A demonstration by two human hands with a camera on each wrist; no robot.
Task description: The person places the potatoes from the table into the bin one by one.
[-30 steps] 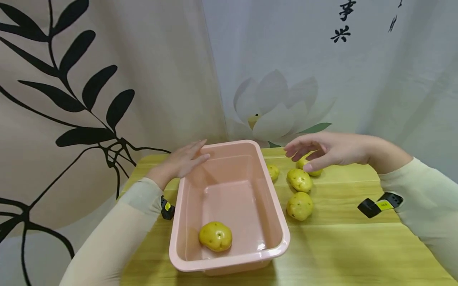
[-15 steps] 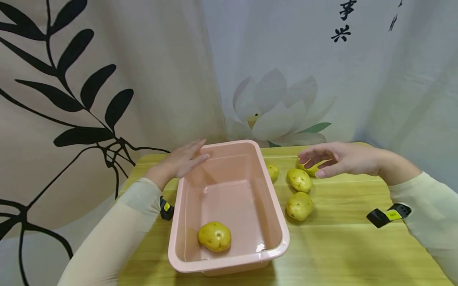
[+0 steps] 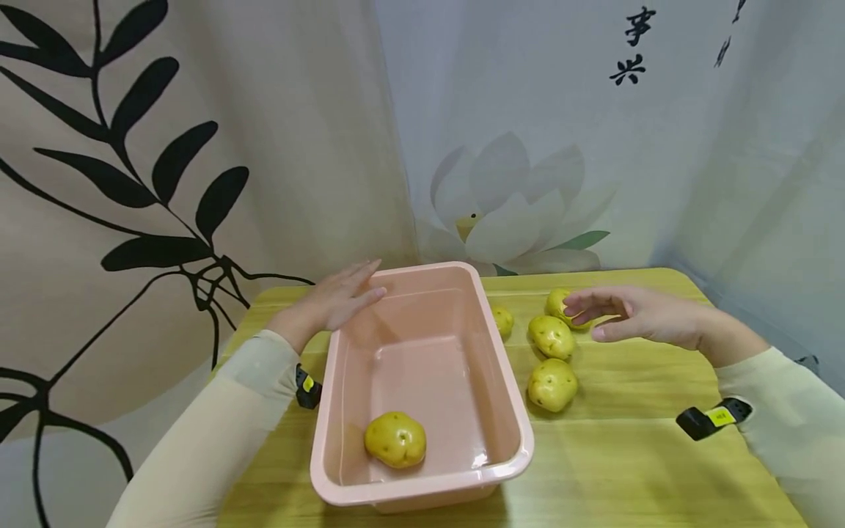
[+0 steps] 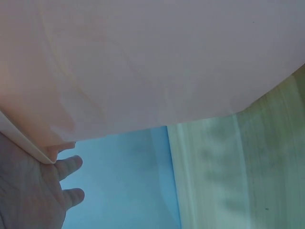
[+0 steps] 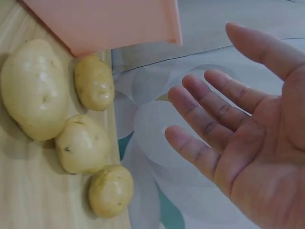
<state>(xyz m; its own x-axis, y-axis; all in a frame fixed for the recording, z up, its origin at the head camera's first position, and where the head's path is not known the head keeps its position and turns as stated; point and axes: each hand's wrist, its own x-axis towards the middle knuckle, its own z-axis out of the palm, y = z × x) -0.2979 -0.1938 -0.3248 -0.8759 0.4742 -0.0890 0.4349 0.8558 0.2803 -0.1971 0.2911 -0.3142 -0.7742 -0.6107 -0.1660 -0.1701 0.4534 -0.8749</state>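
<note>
My left hand (image 3: 333,297) holds the far-left rim of a pink plastic tub (image 3: 422,491), thumb over the inside and fingers outside it. In the left wrist view, the fingers (image 4: 71,164) show beneath the rim. One yellow potato (image 3: 395,440) lies in the tub's near-left part. Several more potatoes (image 3: 552,385) sit on the table to the tub's right. Beside the farthest one (image 3: 557,304), which it partly covers in the head view, my right hand (image 3: 640,315) hovers with loosely bent fingers and nothing in its grasp. The right wrist view shows its bare palm.
The tub stands on a light wood-grain table (image 3: 634,455). Behind the table's far edge hangs a pale curtain (image 3: 528,88) printed with a lotus and dark leaves. Another potato (image 3: 502,321) is partly hidden by the tub's right wall.
My right hand has drawn back toward me and to the right, uncovering more of the far potato. The left hand and the tub stay where they were.
</note>
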